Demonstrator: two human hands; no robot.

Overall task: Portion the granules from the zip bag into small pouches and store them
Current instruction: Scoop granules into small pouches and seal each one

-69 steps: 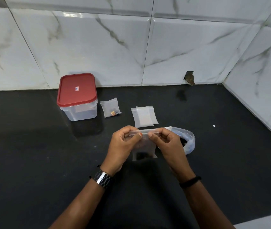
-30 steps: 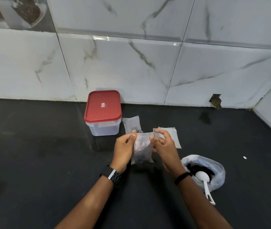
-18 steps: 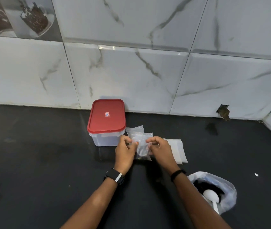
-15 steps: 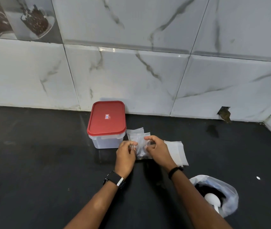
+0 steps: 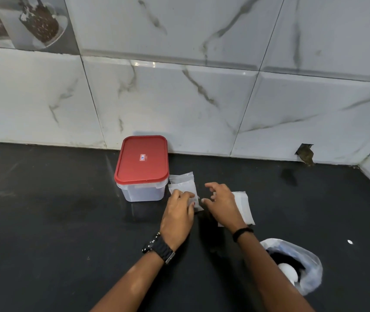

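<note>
My left hand (image 5: 177, 215) fingertips resting on filled pouch (image 5: 185, 191), right hand (image 5: 221, 203) spread just beside, two filled pouches, one red-lidded container (image 5: 142, 167).

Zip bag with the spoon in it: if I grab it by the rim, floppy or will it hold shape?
Likely floppy: the zip bag is thin, crumpled film slumped on the counter. The dark granules pool low, so it would probably sag bottom-heavy. The spoon stands loose inside and may tip out.
</note>
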